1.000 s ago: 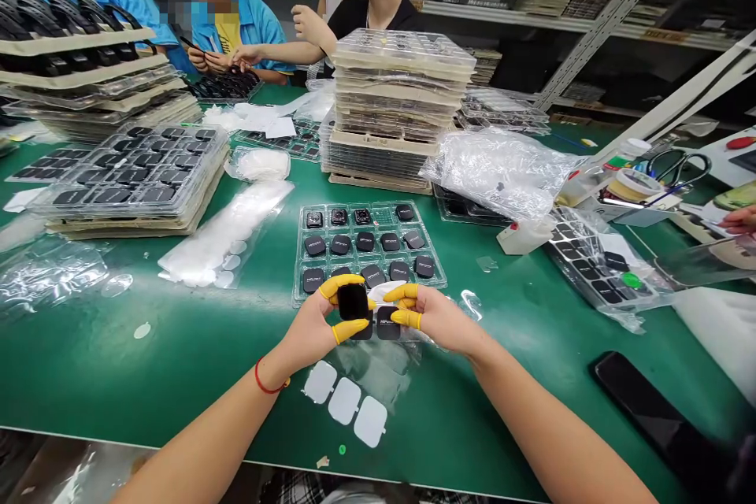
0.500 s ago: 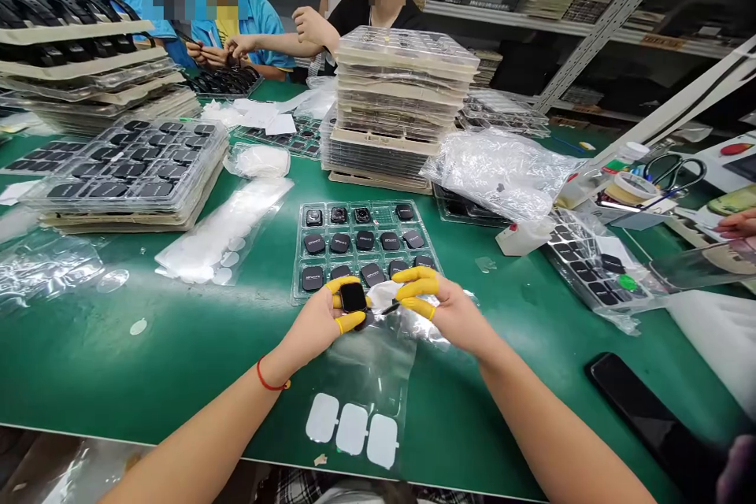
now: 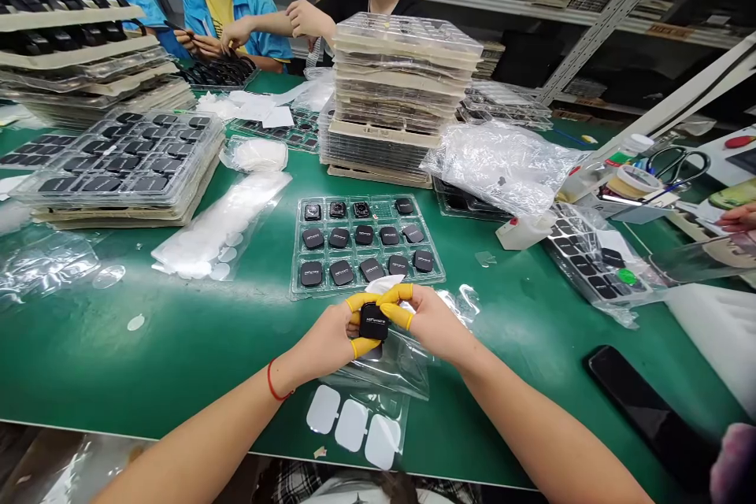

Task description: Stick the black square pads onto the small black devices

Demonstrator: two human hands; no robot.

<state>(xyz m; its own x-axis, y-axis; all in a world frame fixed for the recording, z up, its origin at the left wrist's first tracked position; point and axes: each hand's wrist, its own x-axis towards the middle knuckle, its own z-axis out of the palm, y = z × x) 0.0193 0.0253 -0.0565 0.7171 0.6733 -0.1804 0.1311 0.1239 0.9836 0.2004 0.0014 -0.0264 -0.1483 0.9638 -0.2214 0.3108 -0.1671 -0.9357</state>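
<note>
My left hand (image 3: 334,335), in yellow finger cots, is closed around the edges of a smartwatch body (image 3: 374,333). A black labelled screen film (image 3: 376,318) covers the watch's face. At its upper right edge, the cotted fingers of my right hand (image 3: 428,323) pinch the film. A white cloth (image 3: 387,282) shows just behind the fingers. Beyond my hands lies a clear tray (image 3: 378,207) with rows of labelled black watch faces and a few bare ones at the back left. Below them, a clear sheet bears three white rounded stickers (image 3: 353,425).
A tall stack of trays (image 3: 402,94) stands behind. More stacked trays (image 3: 124,165) are at left, beside a clear bag of round films (image 3: 218,232). At right are a white bottle (image 3: 523,232), scissors (image 3: 679,165) and a phone (image 3: 643,409). Co-workers (image 3: 248,24) sit across the table.
The watch has moved slightly right and nearer to me. Its bare dark screen now shows the labelled film. My right hand has closed in from the right to touch it.
</note>
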